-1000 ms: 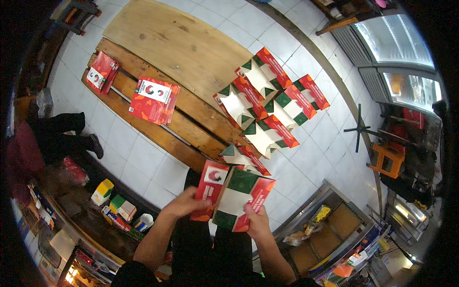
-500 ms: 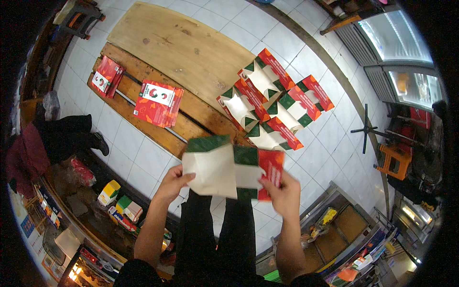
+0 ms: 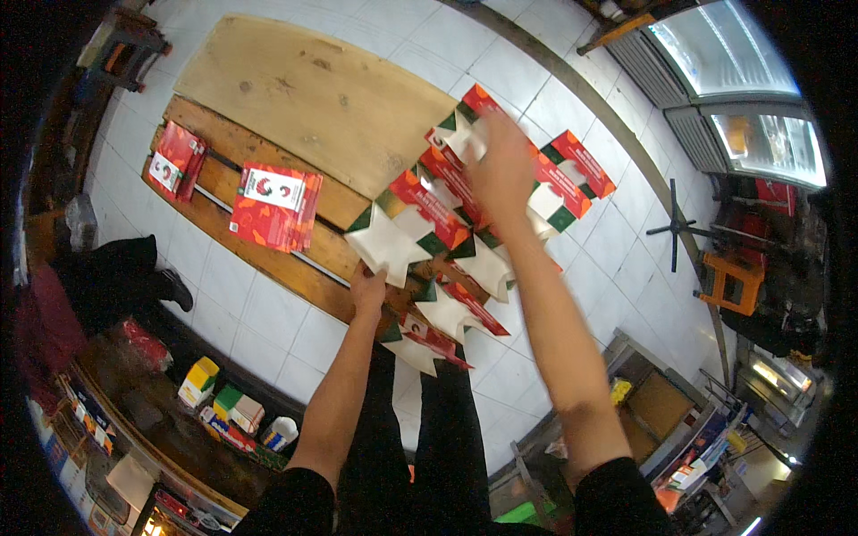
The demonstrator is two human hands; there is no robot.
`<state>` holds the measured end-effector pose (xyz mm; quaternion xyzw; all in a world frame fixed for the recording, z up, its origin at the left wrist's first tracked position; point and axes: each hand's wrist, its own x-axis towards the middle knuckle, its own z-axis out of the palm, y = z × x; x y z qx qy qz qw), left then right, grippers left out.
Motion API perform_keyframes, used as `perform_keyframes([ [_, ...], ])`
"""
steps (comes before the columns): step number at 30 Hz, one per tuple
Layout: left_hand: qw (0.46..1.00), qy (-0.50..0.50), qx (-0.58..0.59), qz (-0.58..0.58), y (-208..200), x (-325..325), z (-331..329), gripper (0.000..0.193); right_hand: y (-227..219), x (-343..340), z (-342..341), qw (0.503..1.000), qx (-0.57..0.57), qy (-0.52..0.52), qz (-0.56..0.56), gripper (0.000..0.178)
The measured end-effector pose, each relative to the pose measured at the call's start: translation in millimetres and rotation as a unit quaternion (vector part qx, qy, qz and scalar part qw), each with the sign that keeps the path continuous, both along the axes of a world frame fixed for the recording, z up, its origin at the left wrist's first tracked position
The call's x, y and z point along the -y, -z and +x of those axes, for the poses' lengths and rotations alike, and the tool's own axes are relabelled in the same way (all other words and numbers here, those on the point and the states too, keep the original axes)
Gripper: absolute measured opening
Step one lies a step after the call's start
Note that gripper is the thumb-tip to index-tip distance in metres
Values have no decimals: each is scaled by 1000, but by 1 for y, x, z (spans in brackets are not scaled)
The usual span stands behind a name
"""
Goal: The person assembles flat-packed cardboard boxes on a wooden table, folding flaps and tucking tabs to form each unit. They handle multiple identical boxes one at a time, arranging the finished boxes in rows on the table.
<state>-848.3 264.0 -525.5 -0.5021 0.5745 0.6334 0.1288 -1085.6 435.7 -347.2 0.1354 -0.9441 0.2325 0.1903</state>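
Observation:
At the bench's near right end, my left hand (image 3: 368, 290) pinches the lower edge of a red, green and white folded carton (image 3: 393, 241), its pale inside facing up. My right hand (image 3: 500, 170) reaches forward over several similar opened cartons (image 3: 576, 159) grouped at the right. Its fingers are blurred by motion near the farthest carton (image 3: 465, 134), and whether they grip it is unclear. More opened cartons (image 3: 447, 313) lie in front of my knees, partly overlapping. A pile of flat red cartons (image 3: 273, 205) rests on the bench, with a smaller pile (image 3: 179, 161) farther left.
A pale wooden board (image 3: 313, 98) lies along the far side of the slatted wooden bench (image 3: 214, 134). White tiles (image 3: 259, 290) cover the floor. Glass-door fridges (image 3: 724, 54) and an orange stool (image 3: 733, 281) stand at the right. A person's dark-clothed leg (image 3: 116, 268) shows at the left.
Both hands held a carton before my legs. Now the left hand holds a carton farther forward, while my right hand has reached ahead over the group. Cartons near my knees have come into view.

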Motion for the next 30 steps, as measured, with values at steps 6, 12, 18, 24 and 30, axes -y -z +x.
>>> perform_keyframes([
  [6,999,-40,-14,28,3,-20,-13,39,33,-74,-85,934,294,50,198,42],
  [12,994,-68,-28,77,-20,-49,-40,38,33,-87,-96,906,345,63,238,30],
  [18,993,-76,-35,85,-12,-70,-62,33,43,-97,-100,912,326,56,243,20],
  [24,979,173,61,-87,16,-75,-52,66,62,-120,-90,946,263,23,185,28],
  [30,989,39,-29,-139,-17,20,-47,71,30,-108,-20,981,178,60,-46,61],
])
